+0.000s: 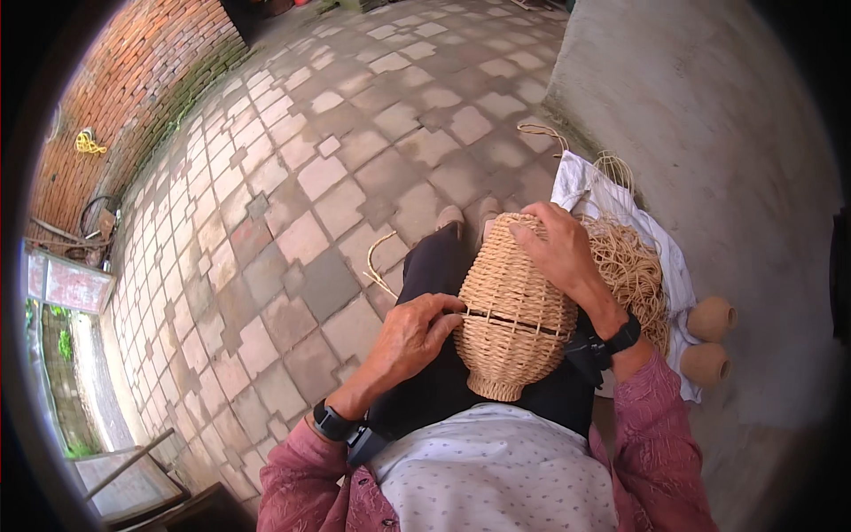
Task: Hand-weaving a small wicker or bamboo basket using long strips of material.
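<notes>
A vase-shaped woven straw basket (514,297) lies across my lap, its narrow rimmed end toward me. Around its wider part runs a dark gap crossed by a few upright strands. My left hand (417,332) is closed at the left end of this gap, thumb and forefinger pinched against the weave. From behind that hand a straw cord (374,260) trails up and left; the pinched part is hidden by the fingers. My right hand (563,253) grips the far end of the basket from above, fingers over its top and thumb on the near side.
To my right a heap of straw cord (625,266) lies on a white cloth (651,226). Two round tan pots (709,319) stand beside it near a grey concrete surface (700,133). Paving stones (319,177) stretch ahead to a brick wall (151,80) at left.
</notes>
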### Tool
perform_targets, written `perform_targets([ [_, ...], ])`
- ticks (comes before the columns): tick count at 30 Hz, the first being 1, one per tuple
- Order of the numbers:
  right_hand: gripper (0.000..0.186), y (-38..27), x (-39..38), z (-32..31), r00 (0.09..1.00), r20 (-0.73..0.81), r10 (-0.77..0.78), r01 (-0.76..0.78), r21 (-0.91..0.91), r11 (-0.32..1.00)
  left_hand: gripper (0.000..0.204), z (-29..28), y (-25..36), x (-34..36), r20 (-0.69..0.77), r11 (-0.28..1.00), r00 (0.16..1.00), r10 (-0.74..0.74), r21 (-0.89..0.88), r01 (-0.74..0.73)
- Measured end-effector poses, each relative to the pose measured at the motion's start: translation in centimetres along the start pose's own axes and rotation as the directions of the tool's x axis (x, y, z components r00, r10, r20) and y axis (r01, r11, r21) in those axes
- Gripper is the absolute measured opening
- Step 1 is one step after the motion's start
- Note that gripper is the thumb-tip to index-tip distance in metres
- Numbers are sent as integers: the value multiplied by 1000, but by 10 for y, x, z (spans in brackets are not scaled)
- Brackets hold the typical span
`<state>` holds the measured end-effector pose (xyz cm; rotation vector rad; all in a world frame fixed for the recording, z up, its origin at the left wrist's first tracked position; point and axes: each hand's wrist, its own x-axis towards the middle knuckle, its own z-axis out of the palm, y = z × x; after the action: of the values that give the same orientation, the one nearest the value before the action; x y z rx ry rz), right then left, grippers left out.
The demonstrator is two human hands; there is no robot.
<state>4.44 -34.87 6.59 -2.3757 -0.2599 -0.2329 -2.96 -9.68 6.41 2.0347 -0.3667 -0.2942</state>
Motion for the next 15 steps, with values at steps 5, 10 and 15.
perform_targets([
  [5,28,-6,-8,-6,994,-93,-56,59,33,998,17,0,-7,4,84,992,991,106,-83,-99],
  [10,22,10,-15,-10,983,-149,110,-31,452,891,14,6,27,13,81,939,940,330,-128,-319],
  [15,40,35,-29,25,986,-137,100,-46,352,935,11,30,23,23,178,876,899,400,213,-432],
])
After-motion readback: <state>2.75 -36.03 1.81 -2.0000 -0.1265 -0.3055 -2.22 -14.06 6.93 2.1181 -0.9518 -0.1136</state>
